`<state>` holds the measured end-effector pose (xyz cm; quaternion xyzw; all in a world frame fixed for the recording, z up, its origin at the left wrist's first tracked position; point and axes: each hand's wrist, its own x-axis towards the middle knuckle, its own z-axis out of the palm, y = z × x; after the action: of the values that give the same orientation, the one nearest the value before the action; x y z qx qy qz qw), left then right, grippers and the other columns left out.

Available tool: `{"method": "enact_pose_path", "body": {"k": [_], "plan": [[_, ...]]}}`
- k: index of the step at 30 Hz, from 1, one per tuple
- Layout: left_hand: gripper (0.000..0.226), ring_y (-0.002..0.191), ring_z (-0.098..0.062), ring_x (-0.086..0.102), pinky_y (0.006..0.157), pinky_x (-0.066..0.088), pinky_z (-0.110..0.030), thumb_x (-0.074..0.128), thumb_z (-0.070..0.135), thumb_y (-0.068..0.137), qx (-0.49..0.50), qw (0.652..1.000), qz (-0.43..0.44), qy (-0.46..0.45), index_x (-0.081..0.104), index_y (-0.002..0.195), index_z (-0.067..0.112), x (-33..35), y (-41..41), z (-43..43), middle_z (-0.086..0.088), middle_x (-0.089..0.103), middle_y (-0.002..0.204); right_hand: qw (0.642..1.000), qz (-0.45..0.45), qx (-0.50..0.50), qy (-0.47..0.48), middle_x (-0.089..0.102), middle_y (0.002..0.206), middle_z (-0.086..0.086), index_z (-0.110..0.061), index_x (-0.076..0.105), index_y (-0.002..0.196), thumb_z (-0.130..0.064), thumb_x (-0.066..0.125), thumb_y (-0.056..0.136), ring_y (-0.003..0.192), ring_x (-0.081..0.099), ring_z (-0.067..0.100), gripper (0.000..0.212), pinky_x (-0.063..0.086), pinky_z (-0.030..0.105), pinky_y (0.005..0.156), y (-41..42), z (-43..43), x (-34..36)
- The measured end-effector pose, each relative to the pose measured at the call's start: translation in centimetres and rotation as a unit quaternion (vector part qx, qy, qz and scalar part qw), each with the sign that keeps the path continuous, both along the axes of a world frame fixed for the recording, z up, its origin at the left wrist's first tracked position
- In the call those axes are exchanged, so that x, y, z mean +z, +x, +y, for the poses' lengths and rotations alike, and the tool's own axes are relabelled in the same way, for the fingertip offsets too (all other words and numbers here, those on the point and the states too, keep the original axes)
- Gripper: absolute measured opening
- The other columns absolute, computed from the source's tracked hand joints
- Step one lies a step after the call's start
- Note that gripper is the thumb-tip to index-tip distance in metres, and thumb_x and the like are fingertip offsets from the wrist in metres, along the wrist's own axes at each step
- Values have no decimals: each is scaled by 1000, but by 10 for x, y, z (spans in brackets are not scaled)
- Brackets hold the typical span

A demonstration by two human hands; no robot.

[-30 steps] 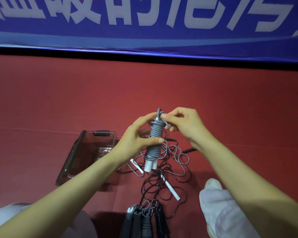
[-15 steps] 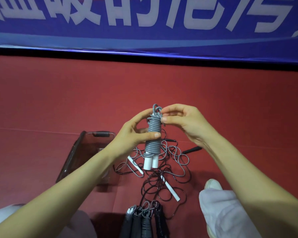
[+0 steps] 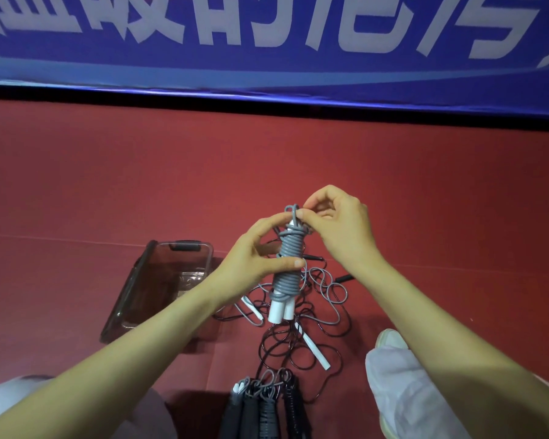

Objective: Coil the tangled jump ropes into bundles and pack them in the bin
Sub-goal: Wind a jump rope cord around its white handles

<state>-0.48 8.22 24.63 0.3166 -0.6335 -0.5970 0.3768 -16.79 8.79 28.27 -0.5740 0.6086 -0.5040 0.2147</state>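
Observation:
A grey jump rope bundle (image 3: 286, 278) is wound tightly round its two white handles, which stick out below. My left hand (image 3: 254, 264) grips the bundle upright at its middle, thumb across the front. My right hand (image 3: 336, 226) pinches the rope's loose end at the top of the coil. Beneath them a tangle of grey and black ropes (image 3: 311, 315) with white handles lies on the red floor. The clear plastic bin (image 3: 146, 289) stands open to the left, partly behind my left forearm.
Several coiled dark rope bundles (image 3: 263, 407) lie side by side at the bottom centre. A white shoe and trouser leg (image 3: 396, 369) sit at lower right. A blue banner (image 3: 267, 42) runs along the far edge of the red floor.
The bundle has stayed upright in my left hand. My right hand has lifted slightly and now pinches the rope end at the very top of the coil.

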Motion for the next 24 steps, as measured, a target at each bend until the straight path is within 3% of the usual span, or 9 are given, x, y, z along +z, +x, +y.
{"method": "enact_pose_path", "body": {"k": [6, 9, 10, 12, 16, 20, 22, 24], "plan": [[73, 95, -22, 65, 88, 55, -39, 83, 3, 65, 12, 996, 58, 64, 56, 128, 27, 0, 1, -4, -14, 54, 136, 998, -46, 43, 19, 64, 77, -3, -26, 59, 76, -9, 76, 78, 73, 61, 17, 25, 55, 37, 74, -2, -7, -2], [66, 95, -18, 66, 92, 54, -40, 80, 1, 72, 1, 1000, 11, 12, 59, 124, 34, 5, 6, -7, -5, 52, 137, 973, -163, 116, 117, 66, 85, -4, -20, 64, 91, -22, 64, 91, 78, 60, 10, 2, 51, 25, 74, -5, -8, 4], [65, 95, -15, 67, 90, 54, -37, 78, -2, 73, -3, 1000, -5, -1, 59, 124, 33, 5, 7, -7, -3, 51, 137, 960, -189, 127, 163, 67, 84, -5, -17, 65, 95, -29, 58, 95, 75, 61, 7, 14, 50, 20, 71, -6, -9, 4], [65, 95, -14, 67, 85, 55, -30, 75, -9, 74, -27, 999, -28, -4, 57, 124, 28, 4, 6, -7, -6, 50, 136, 955, -160, 115, 224, 67, 78, -4, -13, 70, 94, -36, 55, 96, 69, 60, 6, 28, 48, 18, 65, -9, -11, 4], [64, 85, -15, 65, 79, 57, -32, 70, -14, 76, -73, 995, -53, 31, 58, 122, 28, 1, 4, -3, -11, 58, 125, 948, -89, 110, 285, 60, 73, 3, -12, 70, 82, -27, 65, 90, 66, 51, 14, 17, 40, 22, 59, -16, -14, 6], [62, 82, -8, 65, 77, 56, -31, 69, -13, 78, -81, 993, -78, 36, 59, 124, 27, -2, 8, -3, -2, 64, 111, 924, -19, 163, 345, 51, 84, 10, -1, 72, 95, -23, 69, 85, 76, 43, 18, 24, 35, 25, 65, -34, -15, 13], [63, 82, -8, 64, 78, 56, -31, 67, -13, 80, -87, 992, -85, 27, 56, 128, 25, -4, 7, -3, 0, 63, 114, 928, -11, 163, 336, 52, 82, 11, -2, 72, 89, -15, 68, 85, 73, 43, 17, 15, 37, 27, 70, -34, -14, 11], [63, 84, -18, 61, 80, 57, -34, 65, -13, 81, -78, 995, -58, 27, 54, 129, 27, -3, 3, -3, 2, 60, 121, 948, -75, 131, 279, 55, 77, 10, -1, 70, 87, -8, 63, 86, 68, 46, 15, 10, 38, 26, 67, -27, -15, 9]]}}
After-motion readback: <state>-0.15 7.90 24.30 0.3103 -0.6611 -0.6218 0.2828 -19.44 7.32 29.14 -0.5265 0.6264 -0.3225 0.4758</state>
